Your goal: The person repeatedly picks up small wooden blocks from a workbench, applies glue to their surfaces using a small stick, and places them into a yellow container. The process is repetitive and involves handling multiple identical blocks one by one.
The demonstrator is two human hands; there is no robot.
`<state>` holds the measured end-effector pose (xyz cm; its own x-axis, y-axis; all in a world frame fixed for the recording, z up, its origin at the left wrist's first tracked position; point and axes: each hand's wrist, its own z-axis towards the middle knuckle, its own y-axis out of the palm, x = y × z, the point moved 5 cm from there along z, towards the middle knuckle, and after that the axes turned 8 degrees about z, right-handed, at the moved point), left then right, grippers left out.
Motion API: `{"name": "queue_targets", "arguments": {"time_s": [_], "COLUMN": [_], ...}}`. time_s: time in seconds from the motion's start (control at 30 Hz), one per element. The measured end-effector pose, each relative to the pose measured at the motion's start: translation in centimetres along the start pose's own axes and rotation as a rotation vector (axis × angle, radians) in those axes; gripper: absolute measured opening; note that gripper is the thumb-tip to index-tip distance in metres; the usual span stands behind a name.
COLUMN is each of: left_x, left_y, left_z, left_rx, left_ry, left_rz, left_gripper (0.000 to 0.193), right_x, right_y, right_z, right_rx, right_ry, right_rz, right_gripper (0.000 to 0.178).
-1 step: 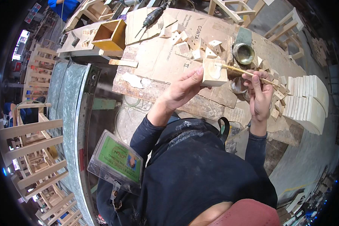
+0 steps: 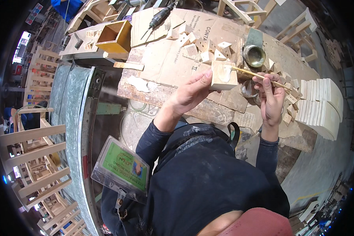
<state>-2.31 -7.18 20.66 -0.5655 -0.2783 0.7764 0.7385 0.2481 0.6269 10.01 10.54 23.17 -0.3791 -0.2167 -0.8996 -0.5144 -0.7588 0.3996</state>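
Observation:
My left hand [image 2: 189, 95] is closed on a pale wooden block [image 2: 221, 85], thumb along its left edge. On the block's upper face is a patch of white, glue-like paste [image 2: 226, 74]. Between the fingertips of my right hand [image 2: 272, 101] is a thin wooden stick [image 2: 246, 71], its tip touching the paste. Below the stick, partly hidden by my right hand, a smeared jar [image 2: 247, 89] stands on the bench. Just beyond is an open, coated can [image 2: 254, 56]. Small drilled wooden blocks [image 2: 207, 57] lie past the held block.
Stacked curved wooden pieces [image 2: 318, 106] stand right of my right hand. A power driver [image 2: 160, 17] lies on the cardboard [image 2: 157, 59] at the far side. A yellowish wooden box [image 2: 115, 37] sits far left. A metal-edged green surface [image 2: 75, 118] and wooden frames [image 2: 35, 133] are at left.

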Motion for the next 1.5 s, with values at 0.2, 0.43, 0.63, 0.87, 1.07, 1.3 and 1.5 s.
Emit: {"name": "queue_targets", "arguments": {"time_s": [0.2,0.43,0.63,0.87,1.07,1.3,1.5], "left_x": [0.2,0.6,0.6,0.3,0.4,0.3,0.5], "left_y": [-0.5,0.2,0.8,1.1,1.1,1.2,1.2], "left_z": [-0.1,0.0,0.0,0.3,0.3,0.5,0.1], "left_rx": [-0.016,-0.021,0.029,0.000,0.017,0.001,0.020], "left_ry": [0.015,0.007,-0.062,-0.052,-0.054,-0.054,-0.040], "left_rz": [-0.012,-0.019,-0.101,-0.209,-0.219,-0.220,-0.226], "left_gripper": [0.047,0.049,0.050,0.051,0.049,0.049,0.050], "right_x": [-0.4,-1.0,-0.8,-0.7,-1.1,-1.1,-1.1], "right_y": [0.5,0.9,1.0,1.0,0.6,0.3,0.3], "right_z": [-0.6,-0.7,0.1,0.0,0.1,0.2,-1.0], "right_rx": [-0.092,-0.092,-0.083,-0.143,-0.108,-0.077,-0.130], "right_ry": [-0.024,0.004,-0.041,-0.041,-0.038,-0.073,-0.051], "right_rz": [-0.007,0.021,0.053,0.016,0.068,0.054,0.013], "right_gripper": [0.010,0.009,0.011,0.008,0.007,0.006,0.006]}}
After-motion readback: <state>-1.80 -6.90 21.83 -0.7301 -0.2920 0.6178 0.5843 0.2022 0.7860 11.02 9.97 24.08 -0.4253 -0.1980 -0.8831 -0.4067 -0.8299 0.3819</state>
